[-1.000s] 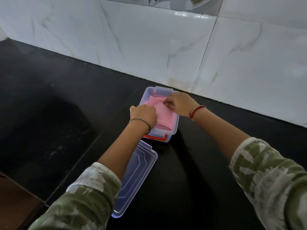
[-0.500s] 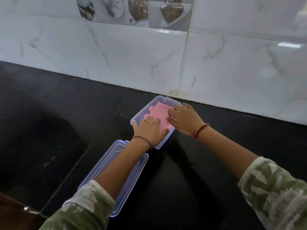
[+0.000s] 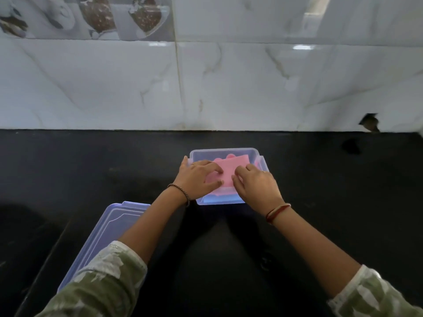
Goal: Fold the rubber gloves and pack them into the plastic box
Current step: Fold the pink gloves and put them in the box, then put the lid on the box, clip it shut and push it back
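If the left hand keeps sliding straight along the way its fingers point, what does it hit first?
Probably the right hand. The left hand lies on the pink gloves inside the plastic box, fingers pointing right toward it, with only a small gap showing.

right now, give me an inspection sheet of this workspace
surface: black countertop, glossy, bare apart from the job's things
job's things: pink rubber gloves folded, lying inside the clear plastic box; lid off, flat on the counter near the left forearm
clutter: nothing seen
grippers: left hand and right hand both flat on the gloves, pressing them down, fingers spread
cables: nothing seen
surroundings: white marble-look wall tiles; chipped dark hole at tile base, right
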